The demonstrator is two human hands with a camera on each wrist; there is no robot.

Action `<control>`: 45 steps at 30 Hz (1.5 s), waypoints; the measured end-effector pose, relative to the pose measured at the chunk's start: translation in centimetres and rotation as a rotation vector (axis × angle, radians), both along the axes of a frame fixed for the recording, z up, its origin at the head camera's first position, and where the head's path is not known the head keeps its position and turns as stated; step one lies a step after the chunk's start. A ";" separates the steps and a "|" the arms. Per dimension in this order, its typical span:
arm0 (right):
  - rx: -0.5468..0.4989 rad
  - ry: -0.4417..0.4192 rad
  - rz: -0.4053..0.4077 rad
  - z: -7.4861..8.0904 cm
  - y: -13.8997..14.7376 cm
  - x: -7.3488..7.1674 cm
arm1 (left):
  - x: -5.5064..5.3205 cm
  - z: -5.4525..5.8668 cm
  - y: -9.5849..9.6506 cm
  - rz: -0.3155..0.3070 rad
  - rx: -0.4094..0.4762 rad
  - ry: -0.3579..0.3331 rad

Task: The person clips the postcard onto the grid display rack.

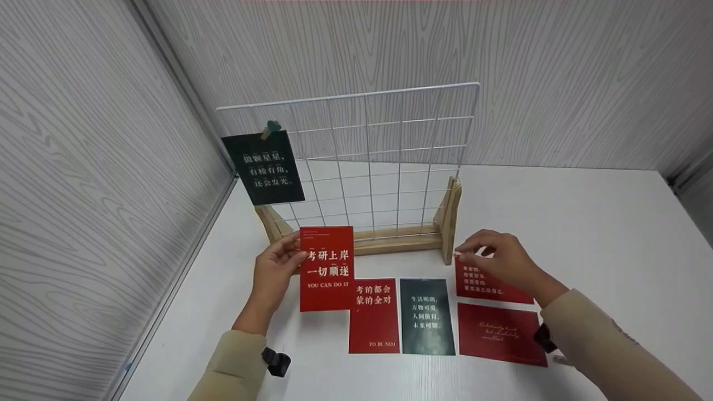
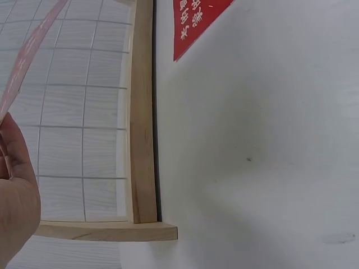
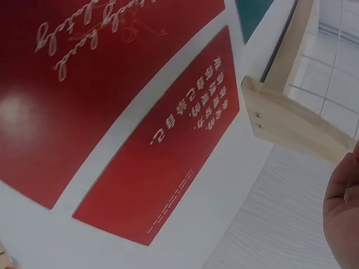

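Observation:
My left hand pinches a red card by its left edge, thumb in front. White Chinese lettering and "YOU CAN DO IT" show on it. The card stands upright before the white wire grid; in the left wrist view I see it nearly edge-on. My right hand, thumb and fingers bent together, pinches a small pale piece at its tips, its kind unclear. It is over a red lettered card on the table. A dark green card hangs on the grid's left from a wooden clip with a teal top.
The grid stands in a wooden base. Before it on the white table lie a red card, a green card and a red card with script. A small wooden object lies beyond them. Panelled walls close the back and left.

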State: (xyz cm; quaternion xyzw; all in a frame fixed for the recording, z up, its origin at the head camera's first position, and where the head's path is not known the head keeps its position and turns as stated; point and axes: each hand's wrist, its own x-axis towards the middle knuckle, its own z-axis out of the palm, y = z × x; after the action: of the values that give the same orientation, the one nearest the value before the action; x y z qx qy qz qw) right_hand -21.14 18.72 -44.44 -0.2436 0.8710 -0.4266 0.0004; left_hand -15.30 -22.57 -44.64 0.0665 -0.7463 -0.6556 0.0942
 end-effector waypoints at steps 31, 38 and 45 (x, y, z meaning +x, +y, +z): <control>-0.148 -0.037 0.195 4.7 -8.3 -1.1 | -1.3 2.9 0.7 0.001 0.046 0.090; -0.166 -0.017 0.200 5.7 -9.6 -1.4 | -1.6 3.5 0.7 0.004 0.071 0.107; -0.170 0.044 0.235 6.4 -11.2 -1.9 | -1.7 4.6 0.6 0.018 0.083 0.160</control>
State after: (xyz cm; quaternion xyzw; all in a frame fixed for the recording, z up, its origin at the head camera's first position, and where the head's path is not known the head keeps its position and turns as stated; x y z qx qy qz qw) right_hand -23.03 7.53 -38.04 -0.3522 0.7970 -0.4905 0.0104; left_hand -16.99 -21.93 -40.01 0.0245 -0.7078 -0.6884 0.1566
